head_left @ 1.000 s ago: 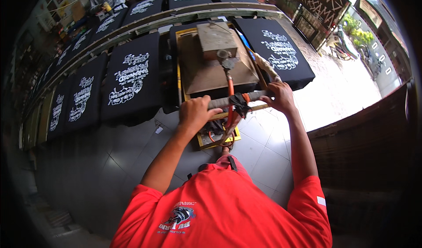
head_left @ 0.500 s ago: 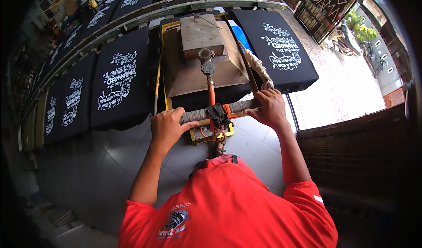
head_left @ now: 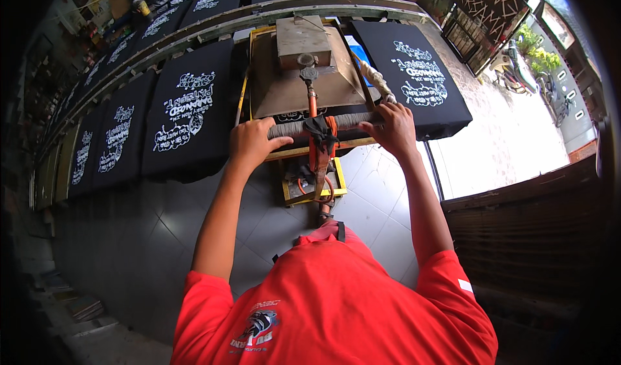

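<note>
My left hand (head_left: 252, 142) is closed round the left end of a cord-wrapped handlebar (head_left: 291, 129), its thumb lying along the bar. Round the right end, my right hand (head_left: 392, 131) grips the same bar. Black and orange wrapping (head_left: 321, 132) binds the bar's middle to an orange metal arm (head_left: 313, 104). That arm leads to a sloped metal hood (head_left: 262, 74) with a box (head_left: 303, 43) on top, inside a yellow frame. Part of a white print on black fabric shows at the hood's near edge. A cloth-wrapped cable (head_left: 375, 79) runs down toward my right hand.
Black printed shirts lie on boards to the left (head_left: 187, 109) and right (head_left: 417, 74) of the hood. Long rails (head_left: 259, 14) cross behind, with more shirts beyond. A small yellow frame (head_left: 297, 200) stands below the bar on the tiled floor (head_left: 372, 190). A gate (head_left: 466, 35) is far right.
Both hands and the handlebar have moved away from me, and the hood sits farther off in the picture. A strip of printed fabric now shows at its near edge. Both grips stay closed.
</note>
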`<state>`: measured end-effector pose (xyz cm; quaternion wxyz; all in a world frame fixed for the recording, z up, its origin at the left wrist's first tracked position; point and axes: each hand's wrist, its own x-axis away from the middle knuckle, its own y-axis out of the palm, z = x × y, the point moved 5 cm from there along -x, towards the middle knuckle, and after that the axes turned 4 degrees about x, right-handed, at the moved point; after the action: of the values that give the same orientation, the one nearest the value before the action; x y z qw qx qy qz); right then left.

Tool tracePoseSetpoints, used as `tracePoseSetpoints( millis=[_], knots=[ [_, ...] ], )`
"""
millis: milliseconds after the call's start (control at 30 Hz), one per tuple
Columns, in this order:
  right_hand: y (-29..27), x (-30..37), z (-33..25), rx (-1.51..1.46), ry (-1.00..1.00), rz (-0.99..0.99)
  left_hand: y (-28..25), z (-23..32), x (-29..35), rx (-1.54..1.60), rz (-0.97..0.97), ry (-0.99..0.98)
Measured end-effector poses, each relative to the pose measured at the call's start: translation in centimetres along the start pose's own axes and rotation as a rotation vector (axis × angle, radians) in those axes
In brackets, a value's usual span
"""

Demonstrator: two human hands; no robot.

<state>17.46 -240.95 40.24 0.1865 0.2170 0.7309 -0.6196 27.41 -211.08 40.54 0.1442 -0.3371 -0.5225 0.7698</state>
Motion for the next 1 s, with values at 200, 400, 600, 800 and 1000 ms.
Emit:
tracePoseSetpoints(
  millis=[200, 400, 600, 800, 1000],
  knots=[
    [2.0, -1.6, 1.0, 0.022, 0.0, -0.015, 1.6, -1.0, -1.5, 0.0, 0.067, 0.022],
    [1.4, -2.0, 1.7, -0.143, 0.025, -0.205, 3.2, -1.4, -1.4, -0.033, 0.058, 0.031],
    [-4.9, -6.5, -2.0, -0.398, 0.092, 0.124, 3.5, -2.0, -0.9, -0.046, 0.092, 0.038],
    [-5.9, -8.9, -3.5, -0.323, -0.166, 0.577, 3.2, -1.5, -1.6, -0.059, 0.087, 0.064],
    [-2.3, -4.5, 0.4, -0.283, 0.018, 0.303, 3.4, -1.7, -1.1, -0.077, 0.093, 0.049]
  ],
)
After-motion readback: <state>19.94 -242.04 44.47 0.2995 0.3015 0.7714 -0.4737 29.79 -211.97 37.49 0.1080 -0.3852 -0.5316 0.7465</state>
